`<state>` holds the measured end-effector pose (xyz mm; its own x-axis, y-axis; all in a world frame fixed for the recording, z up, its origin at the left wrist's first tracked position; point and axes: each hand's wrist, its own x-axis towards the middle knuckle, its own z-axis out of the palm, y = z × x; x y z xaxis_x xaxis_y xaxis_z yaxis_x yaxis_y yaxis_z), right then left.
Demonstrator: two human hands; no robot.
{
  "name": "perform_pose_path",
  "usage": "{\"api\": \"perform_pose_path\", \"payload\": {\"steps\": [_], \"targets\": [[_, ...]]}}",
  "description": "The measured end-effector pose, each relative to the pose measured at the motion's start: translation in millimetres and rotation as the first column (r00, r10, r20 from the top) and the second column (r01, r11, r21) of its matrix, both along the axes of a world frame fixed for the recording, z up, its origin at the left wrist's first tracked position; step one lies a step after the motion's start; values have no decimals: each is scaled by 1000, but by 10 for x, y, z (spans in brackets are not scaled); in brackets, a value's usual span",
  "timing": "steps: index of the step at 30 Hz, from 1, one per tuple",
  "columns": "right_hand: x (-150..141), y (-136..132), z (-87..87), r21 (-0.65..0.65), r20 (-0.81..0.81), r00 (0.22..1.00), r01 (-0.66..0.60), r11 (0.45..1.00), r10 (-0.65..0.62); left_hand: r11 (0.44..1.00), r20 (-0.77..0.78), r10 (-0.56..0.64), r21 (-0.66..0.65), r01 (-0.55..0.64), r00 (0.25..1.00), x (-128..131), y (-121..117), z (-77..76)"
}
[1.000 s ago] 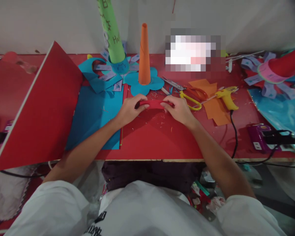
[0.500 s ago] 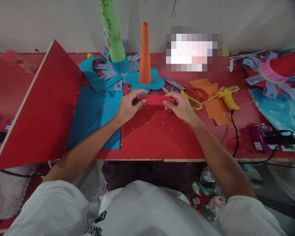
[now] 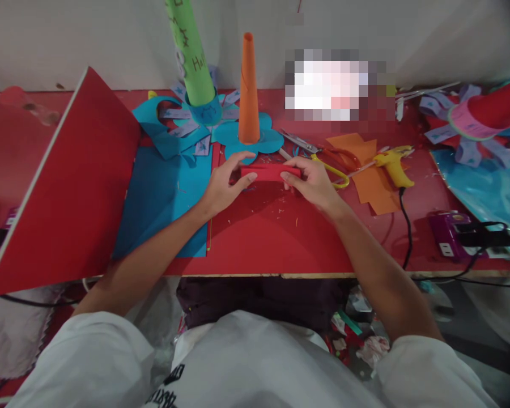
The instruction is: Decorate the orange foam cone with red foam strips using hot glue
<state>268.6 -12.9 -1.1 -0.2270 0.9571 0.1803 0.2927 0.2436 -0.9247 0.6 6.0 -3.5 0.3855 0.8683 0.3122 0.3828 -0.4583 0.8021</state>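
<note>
A rolled strip of red paper lies level between my two hands, just above the red tabletop. My left hand curves round its left end, thumb below and index finger above. At the other end, my right hand pinches the roll with its thumb across the front. Right behind the roll stands an orange paper cone on a blue flower-shaped paper base. Scissors with yellow and red handles rest beside my right hand, partly covered by it.
A yellow glue gun lies on orange paper at the right, its cord trailing over the table edge. A red board leans at the left beside blue sheets. A green paper tube stands at the back. A purple power block sits far right.
The red roll has tilted and now shows more of its front. My hands have shifted slightly outward along it, and the left fingers have loosened and spread a little.
</note>
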Motion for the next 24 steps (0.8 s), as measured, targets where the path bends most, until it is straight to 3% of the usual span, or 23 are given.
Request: {"api": "perform_pose_path", "payload": {"steps": [3,13,20,24], "targets": [[-3,5,-26,-3,7,999,-31,1000,31,999,4,9,-31,-9,1000,8,-1,-13],[-25,-37,43,-95,21,993,-111,989,114,999,-27,19,43,-18,999,-9,31,25],[-35,-6,1,-35,-125,990,64,997,-68,998,27,-28,-62,29,999,15,18,4],[-44,-39,33,4,-72,995,72,997,-71,994,-148,-69,70,81,987,19,-6,-20]]}}
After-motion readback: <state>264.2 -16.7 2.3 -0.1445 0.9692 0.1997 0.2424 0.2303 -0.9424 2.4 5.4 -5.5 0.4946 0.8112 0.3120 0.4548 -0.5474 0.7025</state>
